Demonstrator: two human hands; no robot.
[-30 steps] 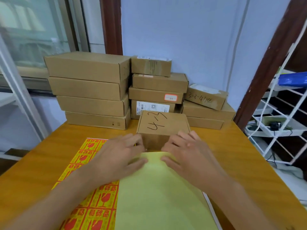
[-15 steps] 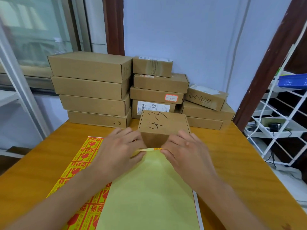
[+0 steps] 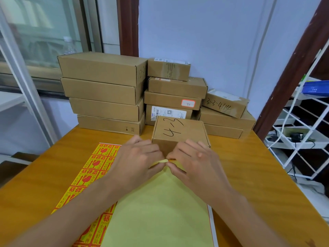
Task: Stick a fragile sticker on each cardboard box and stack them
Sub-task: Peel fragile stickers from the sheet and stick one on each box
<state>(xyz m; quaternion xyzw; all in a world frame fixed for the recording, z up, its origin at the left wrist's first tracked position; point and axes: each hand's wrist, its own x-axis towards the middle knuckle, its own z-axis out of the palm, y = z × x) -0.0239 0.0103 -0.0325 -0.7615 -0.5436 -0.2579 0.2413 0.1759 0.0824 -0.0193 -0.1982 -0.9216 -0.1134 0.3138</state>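
Just beyond the left hand [image 3: 137, 157] and right hand [image 3: 194, 161], the small box [image 3: 179, 132] bears handwritten "4-3" on its lid. Farther off to the right, the tilted box [image 3: 225, 103] reads "3-3-4114" in marker. Left of the left hand, the sticker sheet [image 3: 92, 164] shows red Chinese characters, broken-glass signs and arrows. The printed labels on the stacked boxes behind are too small to read.

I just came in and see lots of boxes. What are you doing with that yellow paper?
A person is peeling a sticker off a sheet. The left hand holds up the far corner of the yellow backing sheet, while the right hand pinches a bit of red and yellow sticker there. A sheet of fragile stickers lies on the wooden table. Just beyond the hands sits a box marked 4-3, no sticker visible on it. More boxes are stacked by the wall.
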